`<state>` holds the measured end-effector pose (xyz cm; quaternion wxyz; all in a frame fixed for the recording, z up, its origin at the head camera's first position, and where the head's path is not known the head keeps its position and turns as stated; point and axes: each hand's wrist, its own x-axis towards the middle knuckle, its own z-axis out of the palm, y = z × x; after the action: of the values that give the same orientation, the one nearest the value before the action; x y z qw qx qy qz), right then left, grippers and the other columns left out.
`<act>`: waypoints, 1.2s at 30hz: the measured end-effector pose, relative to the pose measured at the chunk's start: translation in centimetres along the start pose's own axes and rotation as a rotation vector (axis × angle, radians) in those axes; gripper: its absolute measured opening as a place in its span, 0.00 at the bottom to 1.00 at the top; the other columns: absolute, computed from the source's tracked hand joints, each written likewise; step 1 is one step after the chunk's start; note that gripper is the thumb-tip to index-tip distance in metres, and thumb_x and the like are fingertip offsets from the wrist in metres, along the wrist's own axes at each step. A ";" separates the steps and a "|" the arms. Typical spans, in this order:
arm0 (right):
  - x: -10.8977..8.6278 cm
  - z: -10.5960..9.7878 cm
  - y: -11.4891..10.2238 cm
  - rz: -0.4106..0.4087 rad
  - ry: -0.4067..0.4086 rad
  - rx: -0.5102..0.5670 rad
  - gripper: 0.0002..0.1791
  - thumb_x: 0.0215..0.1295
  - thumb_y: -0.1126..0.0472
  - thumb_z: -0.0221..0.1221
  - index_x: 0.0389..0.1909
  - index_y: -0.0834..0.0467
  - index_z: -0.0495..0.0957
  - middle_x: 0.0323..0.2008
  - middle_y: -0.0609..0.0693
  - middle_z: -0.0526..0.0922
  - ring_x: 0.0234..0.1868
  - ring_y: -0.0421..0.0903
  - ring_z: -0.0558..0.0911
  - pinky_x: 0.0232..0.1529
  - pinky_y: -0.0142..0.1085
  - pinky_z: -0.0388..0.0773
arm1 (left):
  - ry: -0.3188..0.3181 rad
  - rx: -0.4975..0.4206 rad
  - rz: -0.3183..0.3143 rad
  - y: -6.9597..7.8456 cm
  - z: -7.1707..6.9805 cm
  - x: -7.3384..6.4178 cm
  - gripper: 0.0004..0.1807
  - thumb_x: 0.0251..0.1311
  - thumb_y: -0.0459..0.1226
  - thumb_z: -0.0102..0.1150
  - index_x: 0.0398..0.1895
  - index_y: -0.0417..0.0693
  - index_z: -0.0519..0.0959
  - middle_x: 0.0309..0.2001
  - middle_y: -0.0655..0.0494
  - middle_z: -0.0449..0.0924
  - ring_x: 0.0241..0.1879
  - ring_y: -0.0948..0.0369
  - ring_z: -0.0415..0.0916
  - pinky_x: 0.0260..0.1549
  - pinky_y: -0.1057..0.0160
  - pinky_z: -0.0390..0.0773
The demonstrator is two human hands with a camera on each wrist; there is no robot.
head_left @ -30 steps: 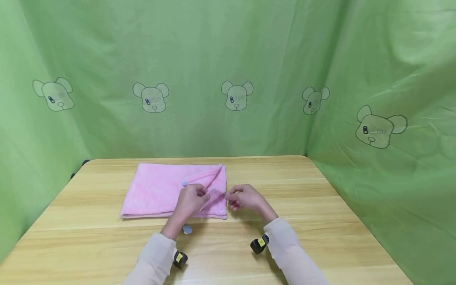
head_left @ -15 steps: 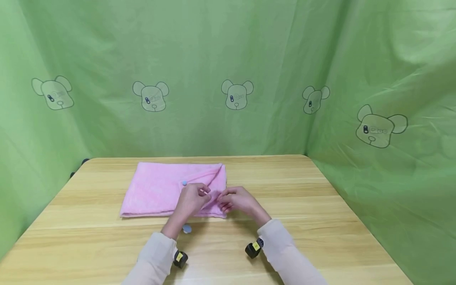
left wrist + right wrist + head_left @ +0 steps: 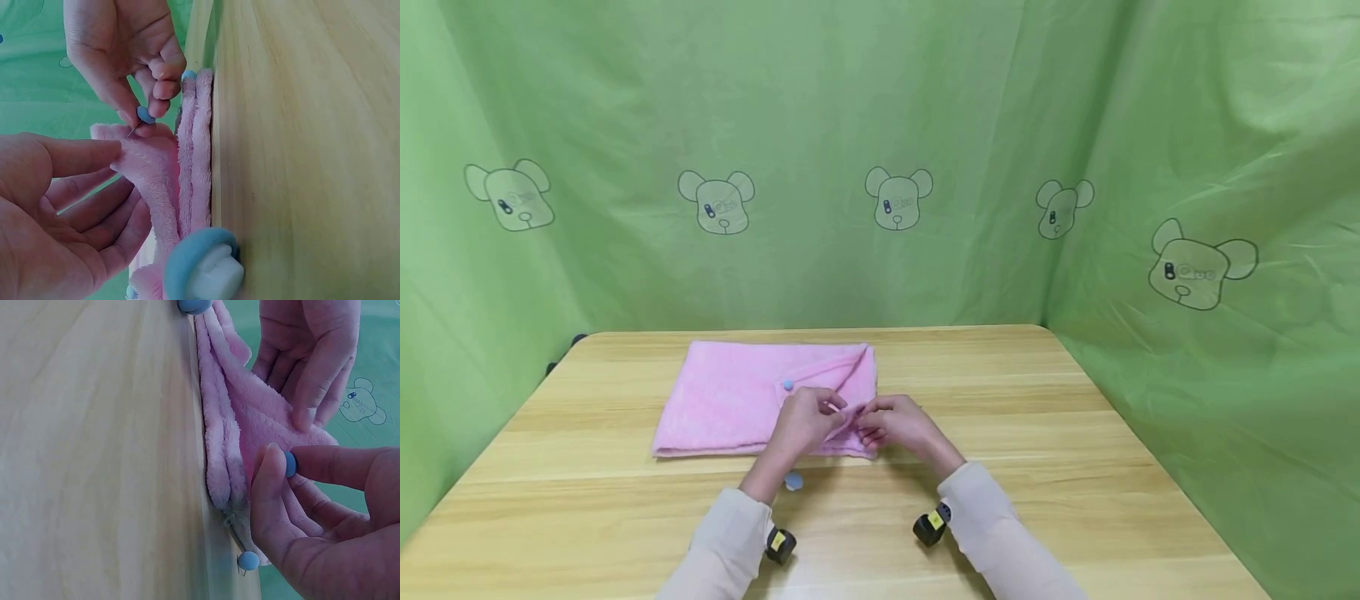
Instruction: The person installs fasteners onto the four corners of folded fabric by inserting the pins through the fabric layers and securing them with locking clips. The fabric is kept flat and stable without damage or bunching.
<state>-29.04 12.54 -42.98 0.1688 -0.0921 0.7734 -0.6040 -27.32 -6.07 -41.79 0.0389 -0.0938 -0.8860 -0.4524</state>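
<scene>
The head camera looks forward and down from the near edge of the table (image 3: 1075,433), taking in the whole top and the green curtain (image 3: 880,108) behind. Each wrist camera sits very close, low along the wood, turned sideways. All three views share the right end of the pink towel (image 3: 730,400) (image 3: 187,162) (image 3: 237,419) where both hands meet.

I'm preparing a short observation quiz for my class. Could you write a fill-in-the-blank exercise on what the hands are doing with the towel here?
1. The folded towel on the wooden table is ____ in colour.
2. The right hand pinches a pin with a ____ head.
3. The left hand holds up a ____ of the towel.
4. The backdrop is printed with cartoon ____ heads.

Missing words: pink; blue; corner; bear
</scene>
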 end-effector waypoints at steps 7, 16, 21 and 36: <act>-0.2 0.0 -0.2 -0.008 -0.034 0.033 0.13 0.67 0.71 0.56 0.47 0.76 0.78 0.40 0.67 0.85 0.32 0.45 0.85 0.40 0.38 0.87 | 0.014 0.006 0.028 -0.2 -0.1 0.1 0.13 0.68 0.41 0.62 0.28 0.45 0.88 0.24 0.56 0.83 0.24 0.63 0.71 0.27 0.63 0.71; -0.3 -0.4 -0.2 0.003 -0.128 -0.009 0.15 0.64 0.64 0.65 0.45 0.72 0.78 0.42 0.60 0.86 0.39 0.45 0.85 0.48 0.40 0.85 | -0.031 0.001 0.010 -0.4 -0.1 0.0 0.03 0.60 0.36 0.69 0.32 0.48 0.89 0.34 0.52 0.90 0.36 0.58 0.84 0.40 0.57 0.81; -0.1 -0.1 -0.2 0.027 -0.151 0.069 0.21 0.77 0.56 0.53 0.51 0.74 0.76 0.41 0.61 0.85 0.36 0.45 0.85 0.45 0.39 0.86 | -0.051 -0.010 0.001 -0.5 0.1 0.0 0.03 0.56 0.35 0.72 0.34 0.48 0.88 0.34 0.51 0.90 0.35 0.57 0.85 0.40 0.56 0.83; -0.2 0.1 -0.4 0.053 -0.087 0.107 0.12 0.75 0.64 0.52 0.45 0.72 0.74 0.43 0.67 0.84 0.34 0.45 0.85 0.42 0.38 0.87 | -0.070 -0.001 -0.022 -0.5 0.0 0.1 0.04 0.55 0.34 0.72 0.34 0.49 0.88 0.33 0.51 0.89 0.34 0.58 0.84 0.38 0.59 0.82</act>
<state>-28.85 12.47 -42.61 0.2228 -0.0886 0.7340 -0.6354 -27.50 -6.35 -42.23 0.0026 -0.0997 -0.8877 -0.4495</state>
